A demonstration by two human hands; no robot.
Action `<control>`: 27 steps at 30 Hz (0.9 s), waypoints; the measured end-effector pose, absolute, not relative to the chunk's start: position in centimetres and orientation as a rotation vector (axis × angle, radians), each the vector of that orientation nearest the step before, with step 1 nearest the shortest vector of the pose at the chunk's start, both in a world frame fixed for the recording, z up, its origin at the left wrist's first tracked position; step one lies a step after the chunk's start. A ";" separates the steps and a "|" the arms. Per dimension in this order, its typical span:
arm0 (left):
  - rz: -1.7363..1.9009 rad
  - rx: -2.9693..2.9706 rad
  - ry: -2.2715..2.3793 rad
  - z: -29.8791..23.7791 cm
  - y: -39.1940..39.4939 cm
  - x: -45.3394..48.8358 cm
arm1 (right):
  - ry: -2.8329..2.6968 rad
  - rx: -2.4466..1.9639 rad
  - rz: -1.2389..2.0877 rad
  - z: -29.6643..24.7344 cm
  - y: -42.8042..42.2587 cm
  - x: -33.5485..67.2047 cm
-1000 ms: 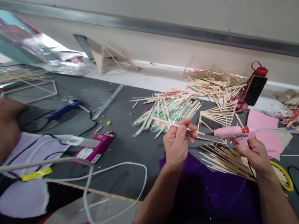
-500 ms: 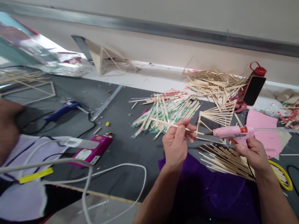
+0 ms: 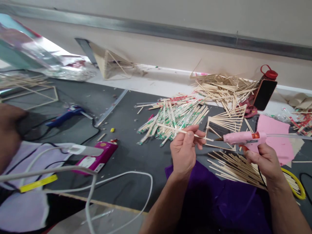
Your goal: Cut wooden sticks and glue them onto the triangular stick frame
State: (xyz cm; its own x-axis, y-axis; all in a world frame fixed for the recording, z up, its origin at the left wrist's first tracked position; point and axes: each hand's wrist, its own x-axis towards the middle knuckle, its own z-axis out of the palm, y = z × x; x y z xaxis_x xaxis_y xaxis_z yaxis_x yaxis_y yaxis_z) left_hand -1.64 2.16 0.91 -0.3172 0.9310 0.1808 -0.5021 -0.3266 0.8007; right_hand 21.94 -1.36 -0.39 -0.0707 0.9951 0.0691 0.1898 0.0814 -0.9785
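Note:
My left hand (image 3: 184, 151) pinches a thin wooden stick (image 3: 170, 128) that points up and left over the dark table. My right hand (image 3: 264, 160) grips a pink glue gun (image 3: 241, 137) by its handle, and the nozzle tip almost touches the stick's right end. Behind the nozzle lies a flat frame of glued sticks (image 3: 226, 125). A loose bundle of bare sticks (image 3: 240, 167) lies under my right hand. A purple cloth (image 3: 214, 195) covers my lap.
A pile of wrapped chopsticks (image 3: 174, 117) and a heap of bare sticks (image 3: 224, 86) lie ahead. A red-capped bottle (image 3: 265, 87), pink paper (image 3: 278, 136), blue glue gun (image 3: 65, 113), magenta box (image 3: 97, 157) and white cable (image 3: 117, 177) surround them. Another person's hand (image 3: 8, 133) is at the left edge.

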 end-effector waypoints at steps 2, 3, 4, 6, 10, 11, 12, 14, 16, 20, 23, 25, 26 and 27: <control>1.809 0.795 0.794 0.9 2.1 -1.6 | -1.422 -1.294 1.114 -0.4 -1.4 21.9; 1.806 0.786 0.795 1.0 2.1 -1.6 | -1.418 -1.309 1.119 -0.3 -1.4 21.8; 1.803 0.773 0.798 1.1 2.1 -1.7 | -1.417 -1.320 1.122 -0.3 -1.4 21.8; 1.794 0.740 0.807 1.2 2.2 -1.8 | -1.427 -1.324 1.129 -0.1 -1.4 21.8; 1.769 0.650 0.822 1.3 2.3 -2.2 | -1.428 -1.297 1.114 0.4 -1.4 22.3; 1.762 0.630 0.817 1.3 2.4 -2.3 | -1.405 -1.290 1.094 0.5 -1.5 22.5; 1.755 0.613 0.811 1.3 2.4 -2.4 | -1.365 -1.286 1.067 0.7 -1.5 22.7; 1.745 0.592 0.803 1.3 2.4 -2.5 | -1.263 -1.269 1.010 1.2 -1.6 23.2; 1.735 0.587 0.805 1.4 2.5 -2.5 | -1.146 -1.234 0.955 2.0 -1.5 23.8; 1.695 0.613 0.827 1.6 2.6 -2.4 | -0.933 -1.234 0.838 3.6 -1.2 25.7; 1.688 0.646 0.841 1.8 2.6 -2.3 | -0.873 -1.384 0.739 4.0 -1.0 28.0; 1.685 0.668 0.838 1.7 2.5 -2.2 | -0.866 -1.471 0.711 3.7 -1.0 29.7; 1.682 0.681 0.837 1.6 2.5 -2.1 | -0.857 -1.507 0.701 3.3 -1.0 30.6; 1.676 0.695 0.834 1.5 2.5 -2.1 | -0.846 -1.545 0.690 2.9 -0.9 31.4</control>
